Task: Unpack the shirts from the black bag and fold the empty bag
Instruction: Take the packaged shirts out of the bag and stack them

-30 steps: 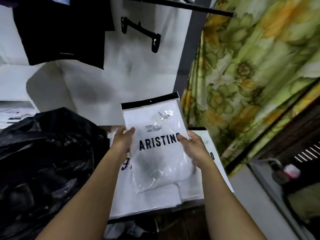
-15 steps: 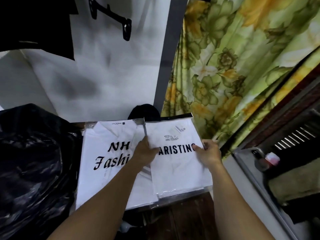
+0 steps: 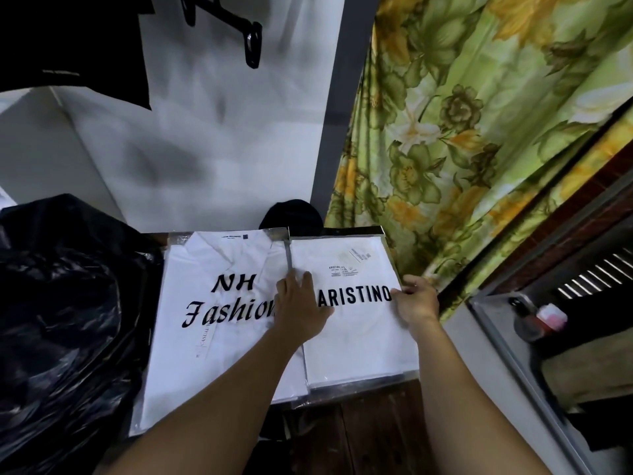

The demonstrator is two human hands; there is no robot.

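Observation:
A bulging black plastic bag (image 3: 65,303) fills the left side. To its right lie two white shirts in clear packets, side by side. The left packet (image 3: 219,310) reads "NH Fashion". The right packet (image 3: 356,323) reads "ARISTINO" and lies on top of a stack. My left hand (image 3: 301,310) rests flat on the ARISTINO packet's left edge with straight fingers. My right hand (image 3: 416,301) touches the packet's right edge, fingers bent over the rim.
A green and yellow floral curtain (image 3: 479,132) hangs at the right. A white sheet covers the wall behind, with a black hanger (image 3: 246,32) and a dark garment (image 3: 72,46) above. A dark ledge with a small bottle (image 3: 537,320) lies at the right.
One second ago both hands held the ARISTINO packet up in the air. It now lies flat on the stack beside the NH Fashion packet, with my hands resting on its edges.

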